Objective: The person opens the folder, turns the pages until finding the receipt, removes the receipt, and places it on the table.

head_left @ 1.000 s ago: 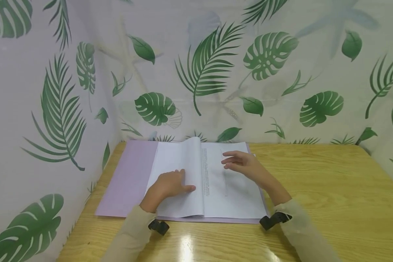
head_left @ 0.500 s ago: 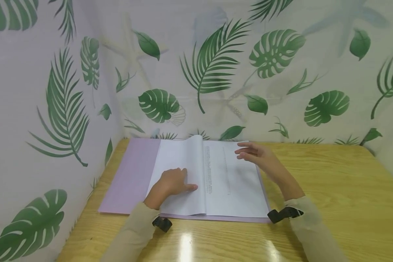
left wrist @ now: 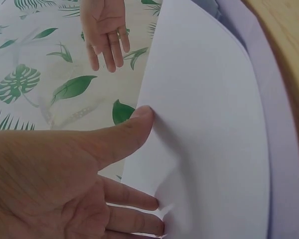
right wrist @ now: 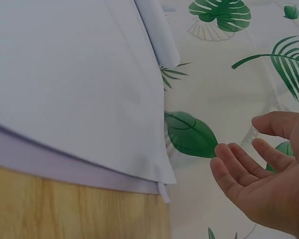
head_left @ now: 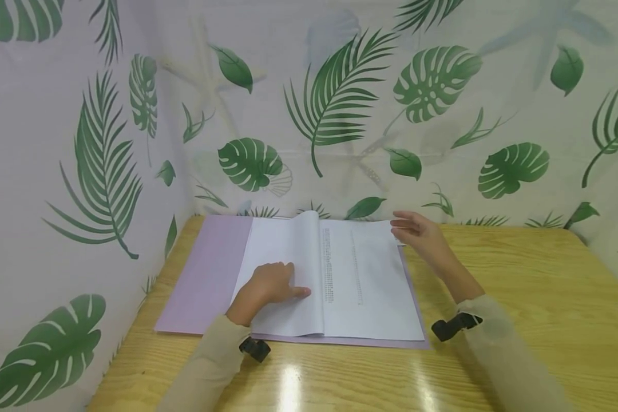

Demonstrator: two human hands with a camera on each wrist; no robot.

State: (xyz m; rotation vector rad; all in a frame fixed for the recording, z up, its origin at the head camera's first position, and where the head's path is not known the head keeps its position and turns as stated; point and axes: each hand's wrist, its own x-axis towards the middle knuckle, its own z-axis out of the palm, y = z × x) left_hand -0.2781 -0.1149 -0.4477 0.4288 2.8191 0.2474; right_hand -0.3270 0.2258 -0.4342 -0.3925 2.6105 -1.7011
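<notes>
A lilac-covered folder (head_left: 208, 274) of white sheets lies spread on the table in the head view. My left hand (head_left: 273, 284) rests on the turned left-hand sheets (head_left: 305, 240), which bulge up near the spine. In the left wrist view its thumb and fingertips press the white sheet (left wrist: 214, 99) with the fingers extended. Lines of small print run down the right-hand page (head_left: 386, 297). Beside that page's far right corner is my right hand (head_left: 422, 240), fingers loosely bent. The right wrist view shows that hand (right wrist: 269, 174) apart from the page corner, with nothing between its fingers.
The wood-grain table (head_left: 525, 297) extends to the right of the folder. A white cloth (head_left: 443, 171) with green leaf prints hangs behind the table and along its left side. Each wrist wears a black camera mount, such as the right one (head_left: 455, 326).
My right hand has moved right and away from me, from above the right-hand page to its far corner. The left hand stays on the sheets. The head view has shifted slightly.
</notes>
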